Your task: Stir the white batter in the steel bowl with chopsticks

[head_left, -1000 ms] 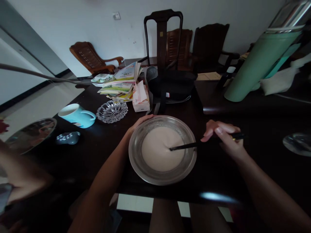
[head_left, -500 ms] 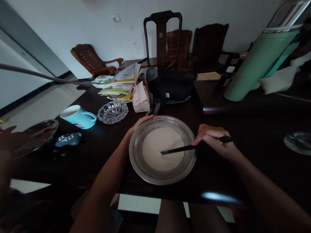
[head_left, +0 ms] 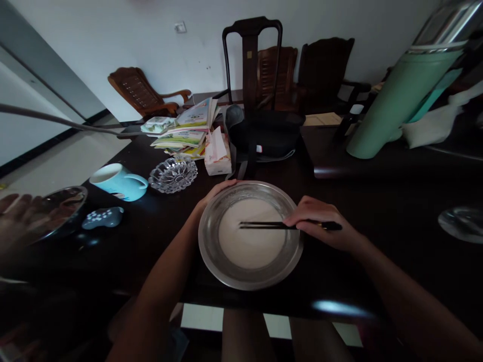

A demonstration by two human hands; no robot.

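Observation:
A wide metal bowl point(head_left: 209, 251) stands on the dark table before me, holding a pale, creamy liquid point(head_left: 249, 249). My left hand point(head_left: 221, 187) is closed on the bowl's far left rim, its fingertips partly hidden. In my right hand point(head_left: 319, 217), over the bowl's right edge, is a pair of black chopsticks point(head_left: 264, 225). Their tips reach over the middle of the liquid; whether they dip into it I cannot tell.
To the left are a light blue mug point(head_left: 123, 183), a glass dish point(head_left: 173, 176), a grey game controller point(head_left: 102, 217) and another person's blurred hand point(head_left: 18, 216) at a second bowl point(head_left: 60, 232). Behind are a tissue pack point(head_left: 218, 160), booklets point(head_left: 184, 136), a black bag point(head_left: 271, 133) and a green thermos point(head_left: 400, 108).
My right hand has moved left and the chopsticks have swung nearly level, their tips going left and up. My left hand stays on the rim. The other person's hand has shifted.

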